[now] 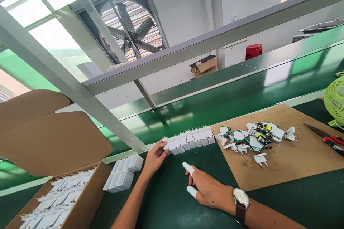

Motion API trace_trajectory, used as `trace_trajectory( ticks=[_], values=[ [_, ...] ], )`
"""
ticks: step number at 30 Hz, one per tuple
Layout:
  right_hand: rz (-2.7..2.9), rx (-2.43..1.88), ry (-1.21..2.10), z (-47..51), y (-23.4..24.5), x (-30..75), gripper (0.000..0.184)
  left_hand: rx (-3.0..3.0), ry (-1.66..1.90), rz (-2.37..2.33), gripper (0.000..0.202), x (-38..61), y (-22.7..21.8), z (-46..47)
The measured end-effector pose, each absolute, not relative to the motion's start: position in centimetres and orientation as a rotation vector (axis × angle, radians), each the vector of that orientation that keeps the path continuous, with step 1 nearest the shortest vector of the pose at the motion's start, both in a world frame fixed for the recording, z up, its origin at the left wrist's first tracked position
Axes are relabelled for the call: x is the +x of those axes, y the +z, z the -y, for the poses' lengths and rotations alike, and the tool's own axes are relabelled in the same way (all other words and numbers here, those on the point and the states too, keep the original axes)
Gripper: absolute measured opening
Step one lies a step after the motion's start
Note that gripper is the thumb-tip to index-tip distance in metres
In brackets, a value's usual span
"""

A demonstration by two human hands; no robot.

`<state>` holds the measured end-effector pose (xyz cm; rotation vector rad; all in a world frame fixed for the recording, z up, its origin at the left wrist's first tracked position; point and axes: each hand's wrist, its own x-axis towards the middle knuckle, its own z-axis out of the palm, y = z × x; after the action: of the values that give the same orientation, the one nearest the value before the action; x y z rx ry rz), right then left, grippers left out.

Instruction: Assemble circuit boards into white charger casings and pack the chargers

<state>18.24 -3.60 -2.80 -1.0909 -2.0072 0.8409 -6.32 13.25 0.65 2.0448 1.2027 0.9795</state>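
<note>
At the left end of a row of white plug housings (pixel 188 139), my left hand (pixel 155 156) has its thumb and fingers closed around the endmost white plug housing (pixel 166 145). The row stands on the dark green table with small pins pointing up. My right hand (pixel 202 186) is over the table in front of the row, holding nothing. Its thumb and index finger are apart and wear white finger cots. White open plastic cases (pixel 125 179) stand in a double row to the left of my left forearm.
An open cardboard box (pixel 98 189) at the left holds many white plug housings. At the right, brown paper (pixel 287 168) carries circuit boards (pixel 239 136) and plug parts. Red-handled cutters (pixel 331 139) and a green fan (pixel 334 100) are beyond. A green conveyor belt (pixel 215 107) runs behind.
</note>
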Motion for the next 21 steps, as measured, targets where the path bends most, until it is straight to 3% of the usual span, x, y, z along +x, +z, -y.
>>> trace_trajectory(
  ticks=[3,6,10,14,18,21],
  values=[
    [2.012,-1.116,0.848,3.6,-2.7,18.1,0.056,2.272,1.073,-1.24,0.04,-5.8,1.8,-12.2],
    [2.017,-1.14,0.853,3.5,-2.6,18.0,0.057,2.701,1.137,-1.117,0.023,-4.5,3.8,-11.3],
    [2.027,-1.135,0.839,3.5,-2.3,18.2,0.062,2.986,0.781,-0.967,0.033,-2.4,5.9,-11.8],
    [2.039,-1.154,0.87,3.4,-2.3,18.2,0.045,2.926,0.394,-0.995,0.031,-1.1,6.4,-13.9],
    [2.049,-1.175,0.861,3.4,-2.3,18.1,0.029,2.88,0.334,-1.006,0.03,-0.8,5.9,-15.2],
    [2.064,-1.166,0.871,3.4,-1.8,18.3,0.034,2.883,0.331,-1.001,0.027,-0.8,5.7,-15.4]
  ],
)
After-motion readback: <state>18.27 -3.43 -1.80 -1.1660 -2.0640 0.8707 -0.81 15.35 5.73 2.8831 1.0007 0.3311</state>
